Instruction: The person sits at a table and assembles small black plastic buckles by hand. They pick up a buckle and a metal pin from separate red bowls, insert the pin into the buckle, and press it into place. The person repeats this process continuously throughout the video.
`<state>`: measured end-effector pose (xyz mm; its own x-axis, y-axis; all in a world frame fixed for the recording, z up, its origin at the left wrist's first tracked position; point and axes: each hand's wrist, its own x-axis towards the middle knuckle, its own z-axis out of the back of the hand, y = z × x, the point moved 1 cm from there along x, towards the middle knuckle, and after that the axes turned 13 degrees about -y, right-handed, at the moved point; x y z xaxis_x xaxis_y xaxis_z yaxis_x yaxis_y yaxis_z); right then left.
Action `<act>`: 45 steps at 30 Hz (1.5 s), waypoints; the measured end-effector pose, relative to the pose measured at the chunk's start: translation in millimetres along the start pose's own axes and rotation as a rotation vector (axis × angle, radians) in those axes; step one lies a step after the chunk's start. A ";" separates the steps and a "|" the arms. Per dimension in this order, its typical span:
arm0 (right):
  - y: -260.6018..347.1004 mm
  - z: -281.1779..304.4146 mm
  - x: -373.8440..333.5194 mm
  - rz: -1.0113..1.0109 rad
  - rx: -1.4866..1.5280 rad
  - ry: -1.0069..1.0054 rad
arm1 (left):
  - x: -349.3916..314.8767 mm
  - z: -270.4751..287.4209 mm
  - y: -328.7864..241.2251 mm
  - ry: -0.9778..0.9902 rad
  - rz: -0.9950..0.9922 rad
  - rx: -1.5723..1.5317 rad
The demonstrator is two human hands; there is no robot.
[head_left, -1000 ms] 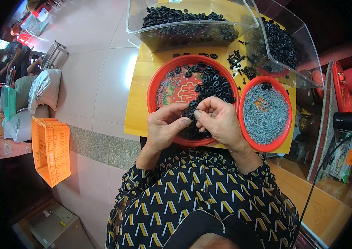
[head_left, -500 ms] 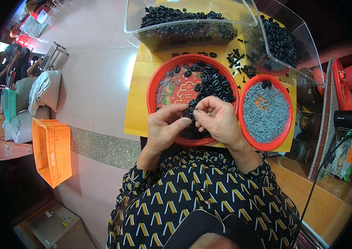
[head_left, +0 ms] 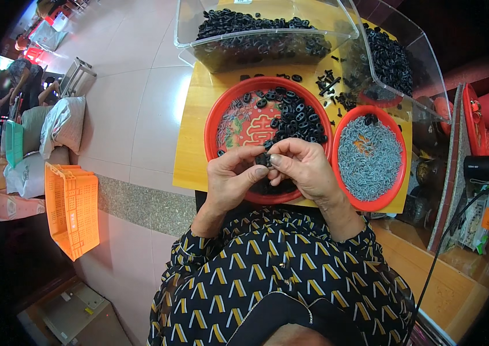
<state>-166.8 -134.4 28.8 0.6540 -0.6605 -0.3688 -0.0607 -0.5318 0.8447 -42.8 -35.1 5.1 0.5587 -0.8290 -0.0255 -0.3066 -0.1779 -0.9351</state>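
Note:
Over the near part of a round red tray (head_left: 212, 112), my left hand (head_left: 234, 177) pinches a small black plastic part (head_left: 266, 160) between thumb and fingers. My right hand (head_left: 303, 170) meets it there, thumb and fingertips closed at the same spot; whatever it grips is hidden by the fingers. In the tray lie many black oval pieces with two holes (head_left: 299, 115), heaped to the right. Small silvery screws (head_left: 230, 118) are scattered on its left side. Close by on the right, an oval red tray (head_left: 345, 183) is full of grey screws (head_left: 369, 161).
Two clear plastic bins, one at the back (head_left: 267, 33) and one at the right (head_left: 391, 69), hold black pieces. Loose black parts (head_left: 330, 85) lie on the yellow table (head_left: 190, 155). An orange crate (head_left: 72, 210) stands on the floor at left, near stuffed sacks (head_left: 64, 127).
Both hands stay almost in place over the tray. The right fingertips have shifted slightly toward the left ones, and the black part between them shows more plainly.

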 end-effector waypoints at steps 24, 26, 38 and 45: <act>-12.6 7.7 5.6 0.005 0.138 0.113 | -2.5 -10.7 -4.1 0.021 -0.210 0.138; -12.0 7.4 6.2 0.005 0.130 0.120 | -0.8 -11.0 -5.2 0.018 -0.301 0.230; -13.7 9.7 15.0 0.006 0.085 0.151 | 5.2 -13.5 -1.5 0.064 -0.334 0.283; -11.5 11.8 16.5 -0.009 0.137 0.150 | 0.9 -16.8 7.1 -0.008 -0.149 -0.022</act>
<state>-164.2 -145.5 8.4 0.7595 -0.5741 -0.3058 -0.1496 -0.6116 0.7769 -57.4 -46.0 4.4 0.6053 -0.7883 0.1102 -0.2365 -0.3103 -0.9207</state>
